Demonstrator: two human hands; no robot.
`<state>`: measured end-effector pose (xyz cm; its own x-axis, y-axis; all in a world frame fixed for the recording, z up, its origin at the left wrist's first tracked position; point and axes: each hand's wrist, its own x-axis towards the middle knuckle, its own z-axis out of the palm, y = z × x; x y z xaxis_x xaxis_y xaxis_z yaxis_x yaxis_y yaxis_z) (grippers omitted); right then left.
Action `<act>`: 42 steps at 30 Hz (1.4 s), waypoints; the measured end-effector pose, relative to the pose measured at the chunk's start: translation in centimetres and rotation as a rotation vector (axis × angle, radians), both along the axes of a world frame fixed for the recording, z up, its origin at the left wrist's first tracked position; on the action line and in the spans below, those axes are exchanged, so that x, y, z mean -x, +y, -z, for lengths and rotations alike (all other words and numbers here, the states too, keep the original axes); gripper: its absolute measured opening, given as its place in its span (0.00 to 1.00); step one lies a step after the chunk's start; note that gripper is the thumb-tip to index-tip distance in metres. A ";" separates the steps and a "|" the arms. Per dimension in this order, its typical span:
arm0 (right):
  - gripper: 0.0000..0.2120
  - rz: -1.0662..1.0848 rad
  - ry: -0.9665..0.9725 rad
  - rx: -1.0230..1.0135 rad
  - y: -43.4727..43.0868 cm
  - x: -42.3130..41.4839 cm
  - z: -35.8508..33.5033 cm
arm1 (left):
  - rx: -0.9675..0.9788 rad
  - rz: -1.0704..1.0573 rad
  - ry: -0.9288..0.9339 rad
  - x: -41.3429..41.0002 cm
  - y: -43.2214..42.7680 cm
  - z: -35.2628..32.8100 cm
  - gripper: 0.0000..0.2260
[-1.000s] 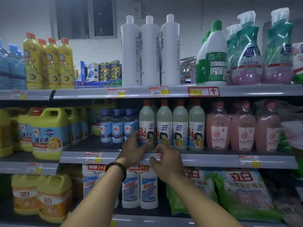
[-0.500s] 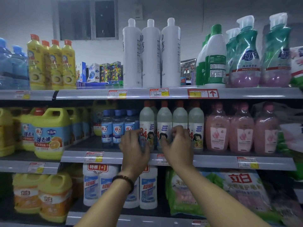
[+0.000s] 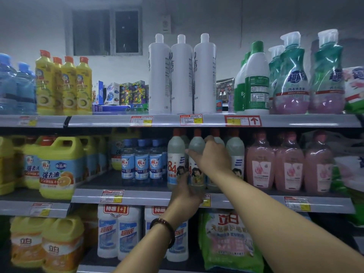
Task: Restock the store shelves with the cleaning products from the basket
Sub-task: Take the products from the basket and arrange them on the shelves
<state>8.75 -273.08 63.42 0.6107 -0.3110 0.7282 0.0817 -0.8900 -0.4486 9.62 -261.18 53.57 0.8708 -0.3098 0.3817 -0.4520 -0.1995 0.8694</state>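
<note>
A row of grey-white 84 disinfectant bottles (image 3: 175, 160) with red caps stands on the middle shelf (image 3: 149, 196). My right hand (image 3: 213, 156) curls over the shoulders of the second and third bottles in that row, with the thumb across the second bottle (image 3: 197, 174). My left hand (image 3: 186, 196) reaches up from below, and its fingers wrap the base of that second bottle at the shelf's front edge. A dark bead bracelet sits on my left wrist. The third bottle is mostly hidden behind my right hand. No basket shows in the head view.
Small blue bottles (image 3: 141, 162) stand left of the row and pink bottles (image 3: 260, 162) right of it. Tall white bottles (image 3: 181, 75) and green-capped ones fill the top shelf (image 3: 197, 120). Yellow jugs (image 3: 57, 166) stand at left. The bottom shelf carries white bottles and a green bag (image 3: 226, 239).
Both hands rose from the shelf's price rail to the 84 bottles. The right hand climbed to the bottle shoulders; the left hand shifted right to the bottle's base. The view tilted down slightly.
</note>
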 end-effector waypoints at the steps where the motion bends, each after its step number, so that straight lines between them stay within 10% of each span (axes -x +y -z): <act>1: 0.41 -0.004 0.007 -0.012 0.1 -0.1 -0.1 | 0.007 -0.005 0.006 -0.2 -0.1 0.3 0.35; 17: 0.19 -0.160 0.216 -0.124 -1.3 -0.7 -3.2 | -0.015 0.051 -0.065 0.0 1.8 0.7 0.35; 23: 0.43 -0.099 0.255 0.007 -0.9 -1.3 -2.3 | -0.017 0.050 -0.034 0.0 1.5 0.9 0.36; 35: 0.24 -0.204 0.345 -0.088 -1.7 -0.8 -3.9 | -0.002 0.067 -0.002 0.6 1.5 0.4 0.32; 42: 0.40 -0.242 0.237 -0.058 -1.4 0.1 -1.4 | -0.007 0.063 -0.003 0.8 1.7 0.7 0.35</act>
<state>8.60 -274.53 64.83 0.8222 -0.1735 0.5421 0.1744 -0.8298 -0.5301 8.79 -259.52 52.86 0.8482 -0.3670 0.3818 -0.4665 -0.1764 0.8668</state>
